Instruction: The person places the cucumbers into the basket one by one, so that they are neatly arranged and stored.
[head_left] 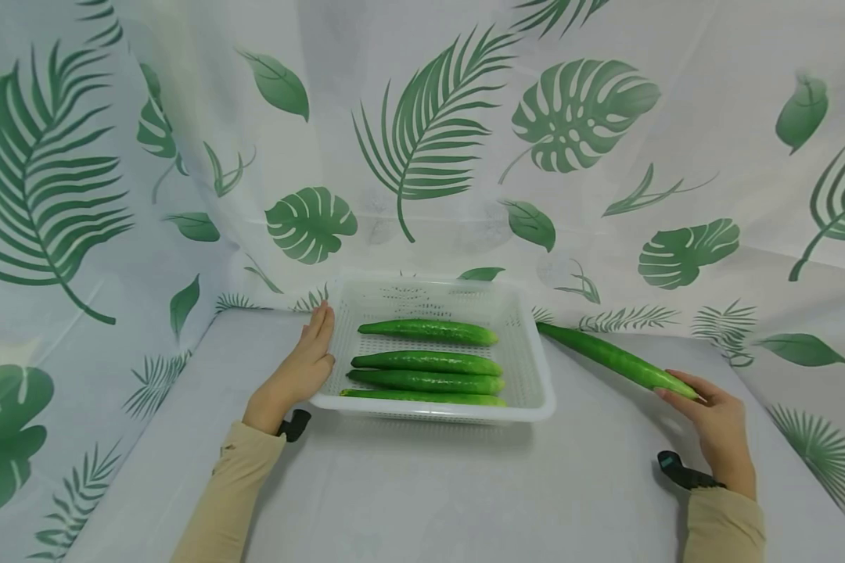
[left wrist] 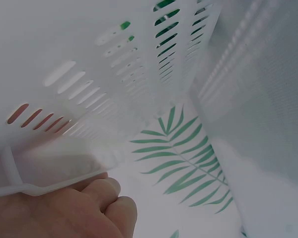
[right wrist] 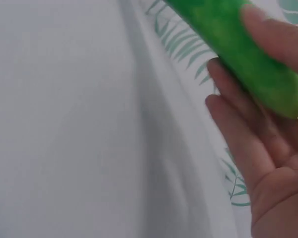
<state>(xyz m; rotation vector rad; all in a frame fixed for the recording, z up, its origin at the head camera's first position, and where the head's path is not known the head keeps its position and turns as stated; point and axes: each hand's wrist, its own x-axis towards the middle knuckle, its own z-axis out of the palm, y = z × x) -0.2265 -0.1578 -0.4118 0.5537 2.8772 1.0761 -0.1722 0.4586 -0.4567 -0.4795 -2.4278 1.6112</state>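
Observation:
A white perforated plastic basket (head_left: 433,413) stands on the table with several long green cucumbers (head_left: 426,362) lying crosswise in it. My left hand (head_left: 303,367) grips the basket's left rim, its fingers along the outside. Reddish skin shows through the basket's slots (left wrist: 32,119) in the left wrist view. On the right, my right hand (head_left: 718,414) holds another cucumber (head_left: 616,358) by its paler near end, between thumb and fingers. This cucumber slants up and left, its thin dark tip close to the basket's right rim. In the right wrist view the thumb (right wrist: 275,37) lies over the cucumber.
A pale grey cloth covers the table (head_left: 422,493). White curtains (head_left: 458,227) printed with green leaves enclose the back and both sides. Dark wrist straps (head_left: 683,471) sit at the ends of the beige sleeves (head_left: 228,500).

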